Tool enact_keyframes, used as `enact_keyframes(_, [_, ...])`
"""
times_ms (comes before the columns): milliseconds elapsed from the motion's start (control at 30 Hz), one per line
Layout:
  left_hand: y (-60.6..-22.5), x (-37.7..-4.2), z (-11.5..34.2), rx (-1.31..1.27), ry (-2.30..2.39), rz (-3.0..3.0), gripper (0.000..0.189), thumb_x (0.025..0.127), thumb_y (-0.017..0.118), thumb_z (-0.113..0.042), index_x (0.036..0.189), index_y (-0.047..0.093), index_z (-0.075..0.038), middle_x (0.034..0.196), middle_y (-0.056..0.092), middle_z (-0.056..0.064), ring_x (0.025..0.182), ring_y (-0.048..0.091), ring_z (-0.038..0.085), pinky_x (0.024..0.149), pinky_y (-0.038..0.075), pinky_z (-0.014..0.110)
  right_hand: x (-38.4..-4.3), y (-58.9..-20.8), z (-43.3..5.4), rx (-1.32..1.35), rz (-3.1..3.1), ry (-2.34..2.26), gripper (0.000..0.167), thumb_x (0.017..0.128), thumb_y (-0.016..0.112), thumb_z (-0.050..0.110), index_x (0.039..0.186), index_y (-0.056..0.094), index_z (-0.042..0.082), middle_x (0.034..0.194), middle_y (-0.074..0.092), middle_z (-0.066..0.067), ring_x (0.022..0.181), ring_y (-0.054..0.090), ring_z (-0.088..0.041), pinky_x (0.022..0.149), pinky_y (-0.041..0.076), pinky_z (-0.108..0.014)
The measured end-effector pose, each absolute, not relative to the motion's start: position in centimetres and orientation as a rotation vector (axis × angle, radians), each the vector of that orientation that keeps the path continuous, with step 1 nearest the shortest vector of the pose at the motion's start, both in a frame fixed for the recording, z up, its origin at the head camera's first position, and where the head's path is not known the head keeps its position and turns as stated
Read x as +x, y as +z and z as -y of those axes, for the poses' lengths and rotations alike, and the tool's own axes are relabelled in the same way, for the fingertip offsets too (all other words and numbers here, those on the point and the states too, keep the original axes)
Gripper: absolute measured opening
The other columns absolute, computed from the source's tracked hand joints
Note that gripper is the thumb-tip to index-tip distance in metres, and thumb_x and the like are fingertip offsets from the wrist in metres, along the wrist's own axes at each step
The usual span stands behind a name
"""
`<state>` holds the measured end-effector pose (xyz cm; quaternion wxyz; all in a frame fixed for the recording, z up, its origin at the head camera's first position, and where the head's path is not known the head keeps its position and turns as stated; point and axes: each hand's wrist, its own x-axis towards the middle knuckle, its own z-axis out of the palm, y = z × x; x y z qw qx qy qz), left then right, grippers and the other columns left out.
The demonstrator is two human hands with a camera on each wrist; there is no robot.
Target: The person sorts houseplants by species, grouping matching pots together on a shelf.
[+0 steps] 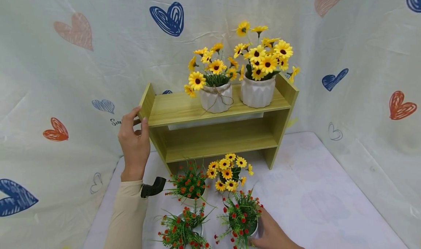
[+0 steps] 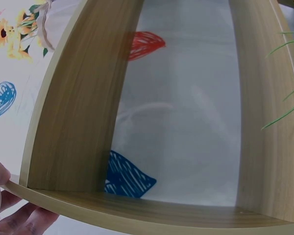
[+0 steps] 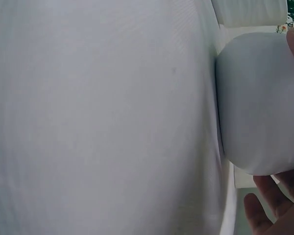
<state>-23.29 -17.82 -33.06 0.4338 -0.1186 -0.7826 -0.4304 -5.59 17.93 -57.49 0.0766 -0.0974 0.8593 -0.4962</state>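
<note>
My left hand (image 1: 134, 143) pinches the upper left side panel of a wooden two-tier shelf (image 1: 177, 106), thumb in front and fingers behind. The left wrist view shows its fingertips (image 2: 27, 220) at the panel's edge. Down at the front, my right hand (image 1: 272, 230) holds a potted plant with small red flowers (image 1: 242, 214). Its smooth white pot (image 3: 262, 105) fills the right side of the right wrist view, thumb on one side and fingers on the other. Two white pots of yellow flowers, one tied with twine (image 1: 216, 98) and one plain (image 1: 258, 92), stand on the shelf's top board.
Before the shelf stand a small pot of yellow flowers (image 1: 230, 172) and two more red-flowered plants, one nearer the shelf (image 1: 190, 183) and one at the front edge (image 1: 184, 229). The white table (image 1: 309, 190) extends right. A heart-printed curtain (image 1: 210, 8) hangs behind.
</note>
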Motion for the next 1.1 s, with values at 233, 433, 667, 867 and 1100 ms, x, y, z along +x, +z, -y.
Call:
enact_keyframes(233, [-33.1,-23.4,17.8,-0.299,-1.079,1.942,0.034,0.106,0.059,-0.004,0.140,0.063,0.001,0.129,0.066,0.025,0.107,0.070,0.044,0.074,0.042,0.000,-5.4,-56.7,-17.9,-0.252,-2.562,-1.504,0.099,0.077,0.093,0.035,0.160,0.040,0.032,0.156,0.051,0.009,0.143,0.050,-0.022,0.116,0.042,-0.058])
enact_keyframes(433, [-33.0,-23.3,17.7,-0.302,-1.086,1.933,0.034,0.106,0.060,-0.005,0.140,0.063,0.001,0.129,0.066,0.024,0.107,0.070,0.044,0.074,0.042,0.000,-4.4,-54.9,-18.7,-0.133,-2.645,-1.473,0.102,0.070,0.097,0.029,0.157,0.046,0.012,0.153,0.055,-0.005,0.140,0.051,-0.033,0.113,0.041,-0.065])
enact_keyframes(667, [-33.0,-23.3,17.7,-0.303,-1.084,1.926,0.034,0.106,0.060,-0.004,0.139,0.064,0.000,0.128,0.067,0.023,0.106,0.071,0.044,0.074,0.041,0.000,-3.7,-52.1,-20.6,0.032,-2.693,-1.342,0.112,0.072,0.097,0.030,0.160,0.035,-0.005,0.160,0.042,-0.030,0.147,0.039,-0.054,0.112,0.040,-0.069])
enact_keyframes(867, [-32.9,-23.3,17.7,-0.300,-1.075,1.925,0.034,0.106,0.061,-0.005,0.139,0.064,0.000,0.127,0.067,0.023,0.105,0.071,0.044,0.074,0.041,-0.001,-4.2,-49.3,-22.3,0.157,-2.769,-1.243,0.118,0.077,0.094,0.032,0.161,0.024,-0.014,0.164,0.026,-0.041,0.150,0.026,-0.061,0.112,0.036,-0.074])
enact_keyframes(1100, [-32.9,-23.3,17.6,-0.295,-1.063,1.931,0.034,0.106,0.061,-0.005,0.139,0.064,-0.001,0.127,0.067,0.023,0.104,0.071,0.044,0.074,0.041,-0.001,-5.8,-46.5,-23.2,0.017,-3.077,-1.389,0.103,0.076,0.095,0.023,0.157,0.039,-0.006,0.158,0.042,-0.032,0.145,0.038,-0.055,0.104,0.040,-0.076])
